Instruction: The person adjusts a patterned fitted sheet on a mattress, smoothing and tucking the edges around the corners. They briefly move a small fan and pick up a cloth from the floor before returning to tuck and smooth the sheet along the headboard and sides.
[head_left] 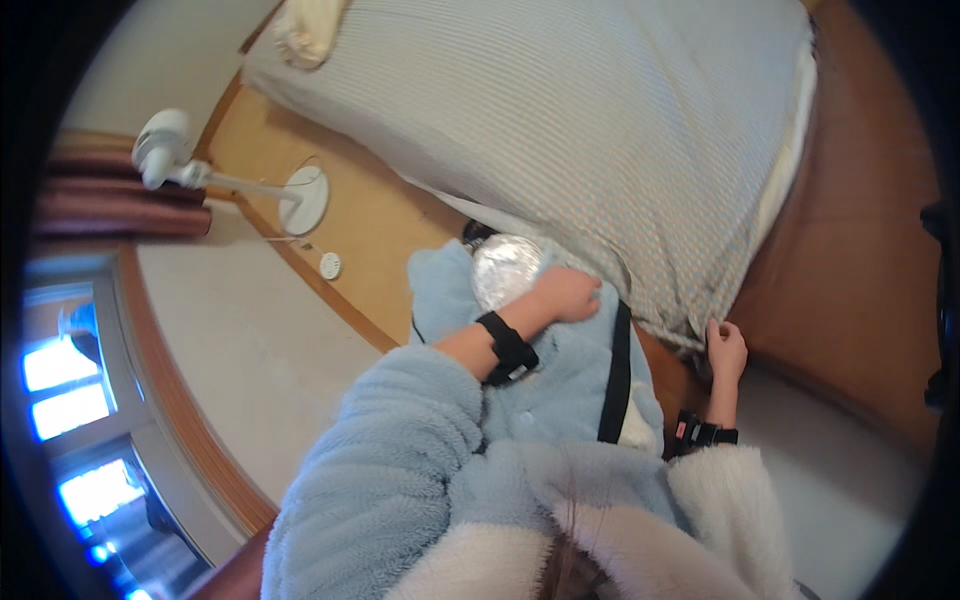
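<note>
From my remote seat I judged the work partly along: the pale checked sheet [600, 120] lay spread across most of the bed, while its near right corner was gathered into creases and hung loose, so smoothing there seemed to be left. The sheet's near edge dipped in folds beside the wearer's blue fleece clothing [370, 440].

The right hand [727, 348] was at that corner, thumb and fingers bent with a small gap between them; the cloth met the thumb side, but I could not tell whether the grip had closed on it. The left hand [568, 294] was loosely curled over the fleece, next to a silvery round thing [507, 272]; whether it had hold of anything, I could not make out.

A cream bundled cloth [307, 30] lay on the bed's far left. Beyond the left edge, a white stand with a rounded head [165, 150] and a small white disc [330, 265] sat on a tan wooden surface [375, 190]. Farther left I saw a dark reddish curtain [120, 195] and, nearer, a bright window [70, 385]. A brown surface [860, 200] ran along the right.
</note>
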